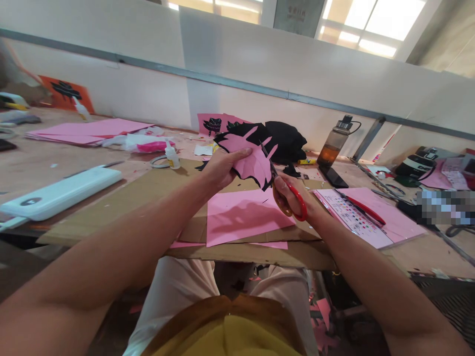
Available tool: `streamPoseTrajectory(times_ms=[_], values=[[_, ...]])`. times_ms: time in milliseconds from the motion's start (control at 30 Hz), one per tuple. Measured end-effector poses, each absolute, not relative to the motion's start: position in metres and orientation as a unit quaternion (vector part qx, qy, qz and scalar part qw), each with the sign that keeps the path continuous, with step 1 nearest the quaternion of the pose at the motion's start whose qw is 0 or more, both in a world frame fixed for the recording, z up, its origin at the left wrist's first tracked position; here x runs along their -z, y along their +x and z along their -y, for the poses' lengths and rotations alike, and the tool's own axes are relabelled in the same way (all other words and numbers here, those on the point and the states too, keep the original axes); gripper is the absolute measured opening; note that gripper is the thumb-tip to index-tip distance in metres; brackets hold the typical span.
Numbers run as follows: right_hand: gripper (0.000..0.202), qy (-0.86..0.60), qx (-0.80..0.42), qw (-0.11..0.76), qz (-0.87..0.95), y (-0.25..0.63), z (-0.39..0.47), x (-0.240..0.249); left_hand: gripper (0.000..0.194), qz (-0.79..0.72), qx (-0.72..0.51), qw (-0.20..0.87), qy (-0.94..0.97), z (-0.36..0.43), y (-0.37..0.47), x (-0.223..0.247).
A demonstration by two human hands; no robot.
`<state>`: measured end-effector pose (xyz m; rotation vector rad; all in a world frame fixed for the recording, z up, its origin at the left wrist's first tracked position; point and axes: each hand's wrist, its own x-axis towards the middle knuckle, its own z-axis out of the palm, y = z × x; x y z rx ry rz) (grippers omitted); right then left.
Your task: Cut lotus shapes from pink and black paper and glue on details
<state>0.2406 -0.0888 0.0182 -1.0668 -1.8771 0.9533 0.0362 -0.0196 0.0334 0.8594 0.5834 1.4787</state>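
Note:
My left hand [228, 165] grips a cut-out of pink paper over black material [252, 160], its thumb lying on the pink face. The cut-out has curved scalloped edges and narrow pink prongs at its upper right. In my right hand [287, 194] is a pair of scissors [300, 202] with red and orange handles. Their dark blades touch or lie close to the right edge of the cut-out; I cannot tell whether they are closed on it. Beneath both hands a pink sheet [241, 222] lies on brown cardboard [148, 205].
A white device [63, 193] lies at left, near pink sheets [81, 131] and a glue bottle [171, 155]. Black fabric [284, 141] is heaped behind my hands. At right are a drink bottle [334, 143], a phone [333, 177] and a red-handled tool [365, 210] on a printed sheet.

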Motion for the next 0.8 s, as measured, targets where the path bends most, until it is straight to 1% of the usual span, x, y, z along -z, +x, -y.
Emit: streamPoseTrajectory(times_ms=[233, 400, 600, 800], values=[[0.071, -0.43, -0.379, 0.385, 0.723, 0.2398, 0.0904, -0.0188, 0.015, -0.273, -0.643, 0.619, 0.359, 0.0245, 0.0369, -0.0383], [0.069, -0.435, -0.374, 0.38, 0.726, 0.2397, 0.0923, -0.0202, 0.021, -0.264, -0.653, 0.612, 0.36, 0.0209, 0.0361, -0.036], [0.07, -0.433, -0.364, 0.376, 0.734, 0.2404, 0.092, -0.0208, 0.019, -0.256, -0.65, 0.612, 0.37, 0.017, 0.0335, -0.0325], [0.07, -0.423, -0.371, 0.366, 0.741, 0.242, 0.0924, -0.0213, 0.019, -0.284, -0.647, 0.606, 0.364, 0.0237, 0.0344, -0.0369]])
